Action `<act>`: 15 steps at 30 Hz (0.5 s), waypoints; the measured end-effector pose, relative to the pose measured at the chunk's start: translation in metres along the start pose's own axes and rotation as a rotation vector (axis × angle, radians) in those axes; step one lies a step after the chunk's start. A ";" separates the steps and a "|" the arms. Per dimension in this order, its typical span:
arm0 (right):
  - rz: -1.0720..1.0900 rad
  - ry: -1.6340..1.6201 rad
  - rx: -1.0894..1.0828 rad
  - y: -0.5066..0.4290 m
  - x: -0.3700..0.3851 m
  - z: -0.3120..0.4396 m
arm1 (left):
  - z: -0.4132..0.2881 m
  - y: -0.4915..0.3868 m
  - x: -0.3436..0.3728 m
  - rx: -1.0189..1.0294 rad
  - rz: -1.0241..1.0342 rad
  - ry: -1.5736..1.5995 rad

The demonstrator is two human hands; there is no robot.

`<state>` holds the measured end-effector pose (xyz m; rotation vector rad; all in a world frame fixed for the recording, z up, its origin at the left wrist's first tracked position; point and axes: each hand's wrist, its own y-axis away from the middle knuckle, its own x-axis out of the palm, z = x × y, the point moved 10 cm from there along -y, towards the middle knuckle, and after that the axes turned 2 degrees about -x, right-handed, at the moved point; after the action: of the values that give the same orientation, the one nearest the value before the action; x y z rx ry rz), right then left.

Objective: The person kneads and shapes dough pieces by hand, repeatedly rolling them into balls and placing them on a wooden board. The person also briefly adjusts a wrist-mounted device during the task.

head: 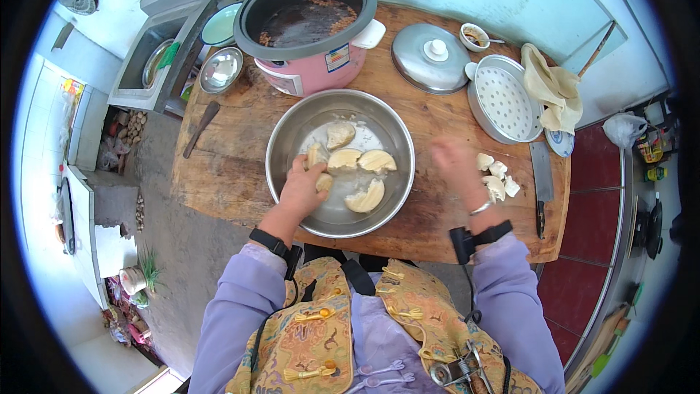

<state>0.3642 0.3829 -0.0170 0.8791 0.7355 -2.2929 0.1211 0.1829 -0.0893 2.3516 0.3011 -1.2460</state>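
Observation:
In front of me is a wide stainless steel basin point(276, 137) with shallow liquid and several pale yellow, bread-like food pieces point(365, 197), some with torn edges. My left hand point(299, 186) reaches over its left rim. A food piece point(324, 183) sits between its thumb and fingers, and another pale piece point(316, 155) is at the fingertips. My right hand point(455, 160) is over the wooden table point(437, 224), right of the basin. Motion blur covers it; the fingers look curled, and whether they hold anything is unclear. Several white torn chunks point(495, 186) lie beside that wrist.
A pink electric cooker point(311, 74) with dark liquid stands behind the basin. Rightward are a metal lid point(415, 68), a small bowl point(474, 37), a steamer pan point(506, 98), a cloth point(552, 87) and a cleaver point(541, 172). Leftward are a metal bowl point(221, 70) and a dark flat utensil point(201, 128).

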 end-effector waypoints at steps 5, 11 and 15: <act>0.377 0.108 -0.262 -0.022 0.127 0.091 | 0.001 0.003 0.014 0.007 0.112 0.046; 0.709 0.323 -0.208 -0.018 0.197 0.103 | -0.001 0.010 0.022 0.016 0.278 -0.071; 0.626 -0.023 -0.006 -0.022 0.179 0.099 | -0.001 0.014 0.009 0.046 0.255 0.092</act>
<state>0.1982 0.2774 -0.0772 0.9202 0.3797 -1.7374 0.1328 0.1712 -0.0919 2.4008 -0.0004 -1.0368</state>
